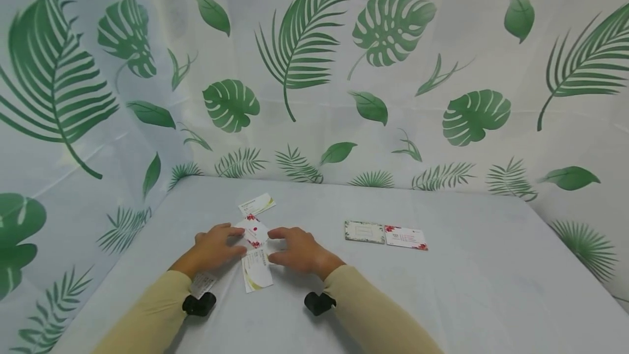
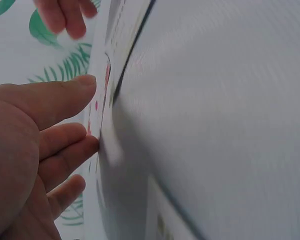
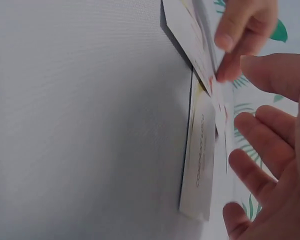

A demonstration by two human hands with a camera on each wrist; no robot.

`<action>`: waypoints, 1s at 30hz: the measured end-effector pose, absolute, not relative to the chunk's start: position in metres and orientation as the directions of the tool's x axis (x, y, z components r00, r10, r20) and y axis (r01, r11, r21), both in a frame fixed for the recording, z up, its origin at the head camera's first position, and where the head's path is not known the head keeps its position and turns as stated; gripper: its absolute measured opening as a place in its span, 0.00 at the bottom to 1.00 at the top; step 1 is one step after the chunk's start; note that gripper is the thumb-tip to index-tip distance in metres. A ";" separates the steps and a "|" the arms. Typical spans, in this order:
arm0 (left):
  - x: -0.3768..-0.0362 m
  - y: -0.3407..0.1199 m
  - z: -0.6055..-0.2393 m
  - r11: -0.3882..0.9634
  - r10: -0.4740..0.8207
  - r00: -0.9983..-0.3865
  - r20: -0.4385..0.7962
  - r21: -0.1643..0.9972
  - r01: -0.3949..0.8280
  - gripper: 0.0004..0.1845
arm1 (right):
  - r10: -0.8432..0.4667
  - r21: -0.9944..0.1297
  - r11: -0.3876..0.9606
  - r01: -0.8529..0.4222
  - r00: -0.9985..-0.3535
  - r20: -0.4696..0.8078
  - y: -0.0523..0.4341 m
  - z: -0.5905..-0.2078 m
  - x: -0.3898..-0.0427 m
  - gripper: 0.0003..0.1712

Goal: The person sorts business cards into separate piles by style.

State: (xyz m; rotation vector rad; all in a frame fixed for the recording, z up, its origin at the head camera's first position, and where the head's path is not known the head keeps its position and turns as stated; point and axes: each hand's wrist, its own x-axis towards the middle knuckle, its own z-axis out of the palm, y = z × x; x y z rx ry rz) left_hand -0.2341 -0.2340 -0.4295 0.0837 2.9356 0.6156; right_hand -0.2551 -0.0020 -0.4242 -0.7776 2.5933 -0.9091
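Red-flowered business card [image 1: 255, 231] lies between the two hands, left of and below the frame's centre, on a pale surface [image 1: 472, 288] bounded by white hangings [image 1: 314, 130] printed with green leaves. One yellow-marked white card [image 1: 257, 204] lies just above it, a second yellow-marked card [image 1: 257, 273] just below. Right of centre, a leaf-bordered card [image 1: 364, 231] sits beside another red-flowered card [image 1: 406, 238]. At lower left, a further card [image 1: 202, 285] shows partly beside the left wrist. Left hand [image 1: 214, 246] and right hand [image 1: 303, 251] both have fingers parted and released, flanking the cluster and partly hiding its edges.
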 end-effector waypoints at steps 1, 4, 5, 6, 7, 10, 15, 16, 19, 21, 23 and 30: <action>-0.236 -0.231 -0.431 0.914 0.082 -0.989 -0.125 0.406 0.024 0.28 | -0.564 -0.617 0.682 -0.393 -0.819 -0.103 -0.004 -0.425 -0.256 0.32; -0.240 -0.222 -0.434 0.906 0.091 -0.989 -0.117 0.422 0.034 0.27 | -0.533 -0.523 0.757 -0.392 -0.833 -0.146 -0.008 -0.424 -0.259 0.32; -0.241 -0.219 -0.434 0.904 0.096 -0.989 -0.115 0.427 0.038 0.27 | -0.522 -0.492 0.778 -0.391 -0.838 -0.159 -0.009 -0.424 -0.260 0.32; -0.242 -0.217 -0.435 0.900 0.098 -0.988 -0.116 0.434 0.038 0.27 | -0.510 -0.466 0.796 -0.386 -0.843 -0.172 -0.008 -0.424 -0.261 0.32; -0.243 -0.214 -0.435 0.896 0.100 -0.988 -0.114 0.442 0.040 0.27 | -0.497 -0.443 0.812 -0.380 -0.848 -0.185 -0.007 -0.424 -0.263 0.33; -0.243 -0.209 -0.434 0.887 0.113 -0.988 -0.109 0.459 0.051 0.27 | -0.474 -0.414 0.834 -0.365 -0.857 -0.201 -0.003 -0.424 -0.268 0.32; -0.241 -0.205 -0.431 0.852 0.169 -0.980 -0.104 0.515 0.092 0.25 | -0.448 -0.405 0.848 -0.343 -0.871 -0.201 0.003 -0.425 -0.277 0.31; -0.241 -0.204 -0.431 0.844 0.180 -0.978 -0.106 0.528 0.098 0.24 | -0.442 -0.407 0.848 -0.338 -0.876 -0.195 0.004 -0.426 -0.278 0.31; -0.244 -0.205 -0.431 0.824 0.182 -0.979 -0.095 0.558 0.099 0.25 | -0.415 -0.424 0.848 -0.317 -0.896 -0.160 0.007 -0.429 -0.283 0.30; -0.250 -0.205 -0.431 0.823 0.168 -0.983 -0.079 0.561 0.095 0.27 | -0.387 -0.436 0.849 -0.299 -0.913 -0.129 0.008 -0.432 -0.285 0.30; -0.258 -0.205 -0.431 0.833 0.141 -0.987 -0.073 0.548 0.078 0.29 | -0.355 -0.445 0.853 -0.275 -0.929 -0.107 0.008 -0.434 -0.286 0.31; -0.285 -0.206 -0.426 0.902 0.134 -0.982 -0.134 0.426 0.065 0.32 | -0.310 -0.478 0.849 -0.227 -0.945 -0.102 0.008 -0.439 -0.289 0.36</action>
